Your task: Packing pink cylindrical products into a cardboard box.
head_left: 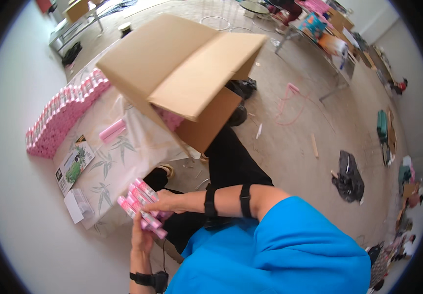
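Observation:
Several slim pink printed tubes [140, 200] are gathered in a loose bundle between my two hands, near the table's front corner. My left hand [142, 239] grips the bundle from below, its fingers closed against the tubes. My right hand [167, 201] closes on the bundle from the right side. The tubes lie at slightly different angles, and some ends stick out past the others. My palms and the tubes' undersides are hidden. A large open cardboard box [152, 54] stands beyond my hands, flaps spread, with pink things partly visible inside.
A patterned cloth covers the table [128, 152] at left. On it are a long stack of pink tubes [67, 115], a lone pink roll [112, 131], a printed sheet [74, 166] and a clear packet [80, 203]. A black bag [348, 177] lies on the floor.

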Motion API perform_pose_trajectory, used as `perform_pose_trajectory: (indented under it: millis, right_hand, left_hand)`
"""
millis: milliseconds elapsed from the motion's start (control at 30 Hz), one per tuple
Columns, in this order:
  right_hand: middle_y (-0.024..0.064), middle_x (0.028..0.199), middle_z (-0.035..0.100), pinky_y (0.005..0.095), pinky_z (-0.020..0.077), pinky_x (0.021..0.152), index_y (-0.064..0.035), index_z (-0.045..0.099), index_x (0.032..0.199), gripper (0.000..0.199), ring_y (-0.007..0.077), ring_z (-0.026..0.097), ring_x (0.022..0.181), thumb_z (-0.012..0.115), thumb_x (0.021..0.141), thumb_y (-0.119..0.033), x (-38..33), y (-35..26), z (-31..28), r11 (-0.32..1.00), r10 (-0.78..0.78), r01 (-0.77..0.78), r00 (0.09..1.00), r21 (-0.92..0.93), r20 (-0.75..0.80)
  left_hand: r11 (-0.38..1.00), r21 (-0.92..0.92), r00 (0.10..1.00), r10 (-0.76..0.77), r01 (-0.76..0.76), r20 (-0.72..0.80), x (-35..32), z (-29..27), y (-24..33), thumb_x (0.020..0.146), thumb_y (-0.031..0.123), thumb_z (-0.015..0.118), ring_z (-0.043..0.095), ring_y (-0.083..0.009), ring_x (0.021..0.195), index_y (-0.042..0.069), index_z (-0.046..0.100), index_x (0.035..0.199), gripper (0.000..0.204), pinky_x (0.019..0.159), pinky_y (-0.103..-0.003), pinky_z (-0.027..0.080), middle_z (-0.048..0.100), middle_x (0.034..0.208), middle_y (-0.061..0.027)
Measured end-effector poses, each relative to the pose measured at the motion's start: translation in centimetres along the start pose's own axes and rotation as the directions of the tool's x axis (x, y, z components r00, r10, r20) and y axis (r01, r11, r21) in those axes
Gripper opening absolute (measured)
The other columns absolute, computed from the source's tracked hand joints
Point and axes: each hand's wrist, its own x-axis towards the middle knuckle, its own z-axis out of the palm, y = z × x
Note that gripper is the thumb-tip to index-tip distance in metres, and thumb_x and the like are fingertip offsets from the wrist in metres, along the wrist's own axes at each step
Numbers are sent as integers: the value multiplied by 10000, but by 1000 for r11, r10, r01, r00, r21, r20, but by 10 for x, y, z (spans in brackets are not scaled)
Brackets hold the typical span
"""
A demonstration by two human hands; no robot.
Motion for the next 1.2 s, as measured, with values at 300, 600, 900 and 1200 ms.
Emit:
perform_pose_trajectory:
  millis: [300, 600, 900, 1200]
  right_hand:
    - [122, 1083, 651, 329, 566, 785, -17, 615, 1191, 613, 195, 651, 969, 811, 759, -405, -182, 26, -103, 967, -115, 131, 990, 218, -84]
    - [84, 987, 670, 327, 576, 728, -28, 634, 1146, 543, 176, 669, 840, 796, 765, -380, -197, 10, -224, 936, -228, 277, 947, 217, -226]
    - [210, 1041, 654, 425, 575, 749, 15, 617, 1164, 596, 330, 677, 898, 816, 704, -307, -70, -46, -290, 952, -299, 234, 841, -195, -451]
    - [230, 1232, 496, 465, 491, 858, -12, 429, 1357, 761, 402, 514, 1114, 761, 752, -333, -68, -38, -269, 656, -727, 83, 338, -750, -598]
  left_hand:
    - [970, 212, 984, -143, 118, 108, -35, 173, -50, 954, 522, 510, 594, -216, 1098, 65, 421, 1374, 627, 922, -394, 503, 586, 1245, -103]
    - [954, 300, 996, -33, 5, 88, 73, 261, -61, 956, 438, 551, 604, -184, 1068, 85, 469, 1316, 511, 884, -386, 514, 610, 1175, -66]
    - [988, -122, 994, 82, -91, -72, 193, 275, -42, 855, 383, 733, 597, -218, 1046, 91, 446, 1332, 629, 880, -364, 512, 568, 1207, -83]
    - [847, 227, 779, 532, -482, -331, 229, 243, -64, 779, 235, 790, 508, -308, 1216, -11, 266, 1456, 890, 1013, -385, 431, 467, 1352, -170]
